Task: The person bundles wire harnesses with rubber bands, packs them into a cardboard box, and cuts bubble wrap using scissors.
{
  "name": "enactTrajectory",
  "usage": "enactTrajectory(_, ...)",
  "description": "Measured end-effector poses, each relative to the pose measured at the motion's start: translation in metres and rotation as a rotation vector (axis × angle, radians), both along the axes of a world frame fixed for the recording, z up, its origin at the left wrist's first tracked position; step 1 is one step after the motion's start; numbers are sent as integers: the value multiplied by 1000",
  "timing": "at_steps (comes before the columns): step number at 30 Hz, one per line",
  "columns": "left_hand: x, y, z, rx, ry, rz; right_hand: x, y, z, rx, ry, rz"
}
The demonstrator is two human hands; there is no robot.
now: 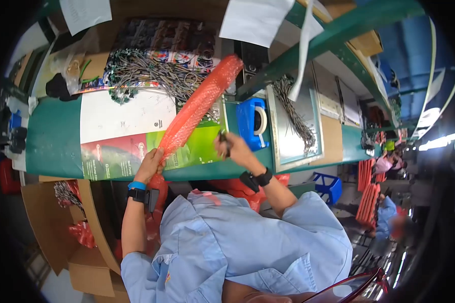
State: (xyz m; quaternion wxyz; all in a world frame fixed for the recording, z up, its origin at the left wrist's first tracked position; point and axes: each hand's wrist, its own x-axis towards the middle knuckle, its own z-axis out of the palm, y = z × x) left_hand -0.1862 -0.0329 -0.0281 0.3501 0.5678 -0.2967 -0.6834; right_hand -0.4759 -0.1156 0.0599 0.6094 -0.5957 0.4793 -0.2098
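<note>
My left hand (151,165) is closed around a long strip of red bubble wrap (199,103), gathered into a tube. The tube slants up and away over the bench, and more of it hangs below my hand. In my right hand (237,150), held in the air to the right of the wrap, is a small dark tool (228,145); its kind is hard to make out. Beneath the wrap lie printed sheets, one white (121,113) and one green and red (119,156). Beyond it is a heap of thin cables (154,73).
A blue tape dispenser (251,123) stands right of my right hand. Further right, a framed panel (293,146) bears another cable bundle (296,118). A green post (318,45) crosses overhead. An open carton (98,222) with red-wrapped bundles stands below left. Other people are far right.
</note>
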Motion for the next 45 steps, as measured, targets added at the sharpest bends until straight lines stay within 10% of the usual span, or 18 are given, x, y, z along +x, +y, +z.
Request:
enactTrajectory(3,2,-9,-4,41,115,-57,0,39,-22,337,77,187)
enactTrajectory(19,-3,-17,7,25,240,-205,38,10,-52,286,371,761)
enactTrajectory(30,-8,-22,0,-26,86,-260,40,4,-65,225,88,437)
enactTrajectory(39,-18,20,41,-71,69,15,47,16,-10,89,3,640)
enactTrajectory(45,-38,26,52,-141,279,-19,101,31,-24,88,-273,249)
